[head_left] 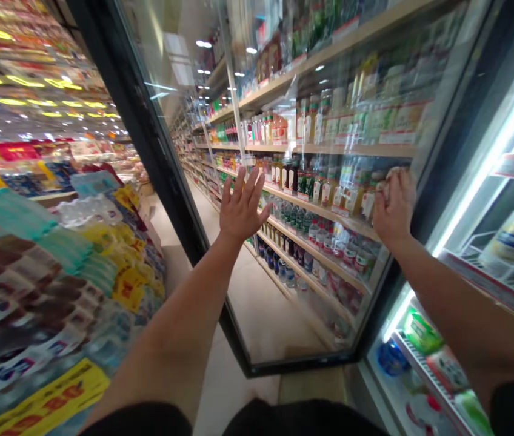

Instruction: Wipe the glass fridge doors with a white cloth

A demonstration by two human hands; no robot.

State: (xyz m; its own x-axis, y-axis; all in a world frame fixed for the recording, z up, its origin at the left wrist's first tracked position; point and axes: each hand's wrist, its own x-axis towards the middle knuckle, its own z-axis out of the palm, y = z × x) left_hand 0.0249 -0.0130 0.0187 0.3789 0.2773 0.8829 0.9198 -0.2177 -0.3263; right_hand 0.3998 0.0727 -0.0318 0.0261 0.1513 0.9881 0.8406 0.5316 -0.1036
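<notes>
A glass cooler door (302,327) in a black frame stands swung out in front of me. My left hand (242,209) is raised at the middle of the pane, palm forward, its fingers spread and nothing in it. Whether its palm touches the glass or hovers just before it, I cannot tell. My right hand (394,204) is up against the glass near the hinge side, fingers curled in. A small pale bit shows at its fingertips, too blurred to name. Shelves of bottles (305,181) show in the pane behind both hands.
On the right is the lit cooler interior, with a wire shelf rack (479,284) and packaged goods (423,330). Stacked bottle packs (25,290) line the left, with a yellow price sign (52,402) low in front. A pale floor aisle (177,242) runs between.
</notes>
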